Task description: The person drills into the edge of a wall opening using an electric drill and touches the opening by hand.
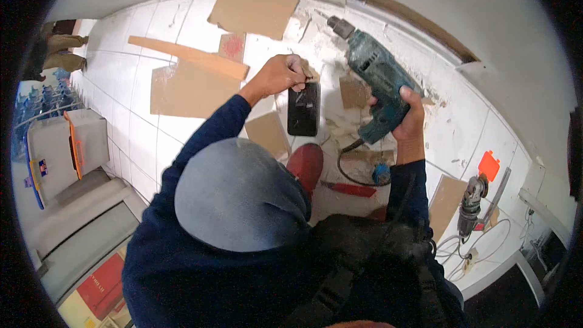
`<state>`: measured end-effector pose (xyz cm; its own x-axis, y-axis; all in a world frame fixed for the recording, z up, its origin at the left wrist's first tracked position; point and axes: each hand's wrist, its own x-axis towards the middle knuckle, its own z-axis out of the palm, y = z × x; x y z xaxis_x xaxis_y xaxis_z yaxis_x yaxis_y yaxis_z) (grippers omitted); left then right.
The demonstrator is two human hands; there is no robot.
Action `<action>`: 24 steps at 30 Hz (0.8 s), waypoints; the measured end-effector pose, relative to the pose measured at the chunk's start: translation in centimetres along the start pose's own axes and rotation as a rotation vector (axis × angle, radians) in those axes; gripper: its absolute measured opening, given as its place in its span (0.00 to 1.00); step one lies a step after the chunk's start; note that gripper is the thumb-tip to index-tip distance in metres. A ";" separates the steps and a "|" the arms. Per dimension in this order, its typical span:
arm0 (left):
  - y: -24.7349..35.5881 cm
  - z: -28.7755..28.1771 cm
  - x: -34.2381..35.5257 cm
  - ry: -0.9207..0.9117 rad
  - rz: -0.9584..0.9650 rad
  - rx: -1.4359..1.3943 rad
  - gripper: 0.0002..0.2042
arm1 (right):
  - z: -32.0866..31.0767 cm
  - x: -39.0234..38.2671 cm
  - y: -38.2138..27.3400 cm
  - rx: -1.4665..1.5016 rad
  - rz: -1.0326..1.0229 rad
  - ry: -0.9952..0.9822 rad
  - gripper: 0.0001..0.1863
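- Nearest the camera, the person's bent knee fills the middle of the view, so the person seems to crouch low over the floor, which would explain why both arms reach forward and the tools lie within arm's length.
- Just past the knee a red shoe stands on the tiles, with a red-handled tool lying flat beside it.
- The right hand is wrapped tight round the grip of the drill, probably to carry its weight by the handle while the other hand is busy.
- The drill's long axis runs from the grip up and to the left; its chuck points toward the wall at the floor's far edge. Its cord loops down toward the shoe.
- The left hand is closed in a pinch on the top of a flat black piece, which hangs downward from the fingers, its long axis near upright in the picture.
- The two hands are apart, the black piece between them.
- Toward the floor's right edge a grinder lies on its side by an orange piece.
- Farther out, cardboard sheets and a wooden strip lie flat on the tiles, perhaps as cover.
- At the far left stands a grey bin.
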<state>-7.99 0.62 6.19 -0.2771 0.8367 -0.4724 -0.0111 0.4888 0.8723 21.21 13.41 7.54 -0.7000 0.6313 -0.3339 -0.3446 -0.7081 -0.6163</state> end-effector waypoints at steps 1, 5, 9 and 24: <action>-0.1 0.1 -0.4 -0.106 -0.019 0.268 0.06 | -0.3 0.0 0.1 -0.044 -0.013 0.014 0.32; -0.5 1.2 -1.8 -0.222 -0.071 0.554 0.07 | -0.4 0.5 0.2 -0.067 -0.036 0.036 0.35; -0.4 0.6 -2.3 -0.244 -0.033 0.542 0.06 | 0.1 1.3 -0.2 -0.055 -0.052 0.011 0.34; 2.9 -2.6 5.5 0.073 0.109 -0.764 0.10 | 1.9 -0.2 3.3 -0.040 -0.012 0.031 0.30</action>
<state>-12.04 5.98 6.47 -0.3769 0.8391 -0.3922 -0.6324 0.0763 0.7709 19.06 10.35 6.91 -0.6762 0.6497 -0.3474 -0.3273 -0.6873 -0.6484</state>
